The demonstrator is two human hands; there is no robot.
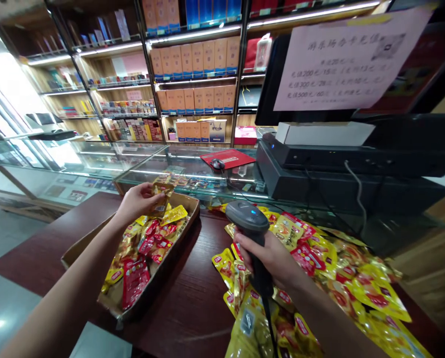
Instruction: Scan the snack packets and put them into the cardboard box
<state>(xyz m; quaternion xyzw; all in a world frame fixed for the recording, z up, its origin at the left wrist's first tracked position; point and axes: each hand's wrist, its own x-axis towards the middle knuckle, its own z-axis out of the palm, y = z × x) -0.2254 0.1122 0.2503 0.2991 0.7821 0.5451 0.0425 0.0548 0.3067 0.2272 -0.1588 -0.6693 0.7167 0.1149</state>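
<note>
Yellow foil snack packets (341,268) lay heaped just beyond and beside the right hand (267,256), which was clamped round the handle of a black handheld barcode scanner (249,219). Its fingers wrapped the handle low, which left the scanner's head standing clear above the knuckles and let the cord (269,318) drop away below. The left hand (138,201) was closed on a gold foil packet (162,191), pinched between thumb and fingers over the far corner of a shallow cardboard box (185,204). The box's low walls penned more packets (143,243) together, keeping them apart from the loose heap. A dark red tabletop (192,303) lay beneath both hands, and a glass display counter (192,171) stood ahead of the grips.
</note>
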